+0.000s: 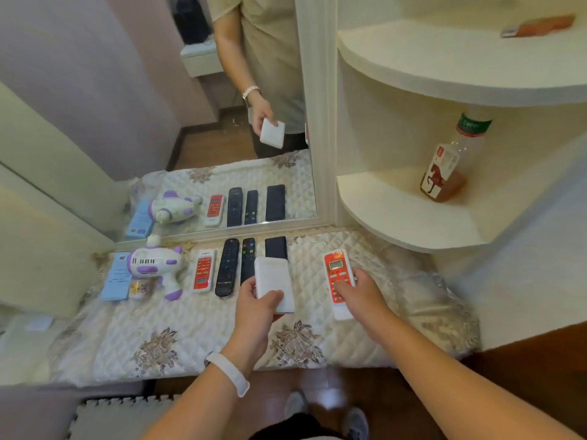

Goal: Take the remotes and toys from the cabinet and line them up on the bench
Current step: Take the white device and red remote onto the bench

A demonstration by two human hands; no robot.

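White and flat, the slim case (273,277) is pinched in your left hand (254,308), thumb over its near end, held above the quilted bench (190,338) just right of the black remotes (227,268). Your right hand (362,293) grips the red-and-white remote (336,274) further right, thumb at its edge, a finger across the buttons. You look mid-placement: next, lay both parallel, closing the gap to the row.

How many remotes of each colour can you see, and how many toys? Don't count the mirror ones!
Red-and-white remotes: 2
Black remotes: 3
White slab in left hand, maybe a remote: 1
Purple-and-white toy: 1
Total: 7
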